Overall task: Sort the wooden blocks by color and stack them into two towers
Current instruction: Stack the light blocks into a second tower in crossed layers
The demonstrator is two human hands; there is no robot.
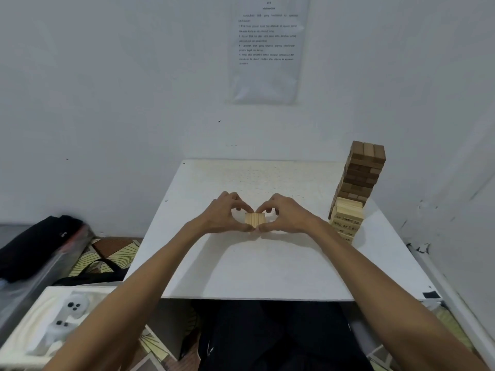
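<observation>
A small row of light wooden blocks [254, 219] lies on the white table [267, 269] near its middle. My left hand [227, 214] pinches the row from the left and my right hand [284, 214] from the right, thumbs meeting at the front. At the table's right side a tall tower of dark brown blocks [361, 172] stands, leaning slightly. In front of it sits a shorter stack of light blocks [347, 220] with writing on their ends.
A printed sheet [267, 49] hangs on the wall behind the table. On the floor to the left are a black bag [34, 247] and a white box [51, 319] holding white controllers. The wall runs close along the table's right edge.
</observation>
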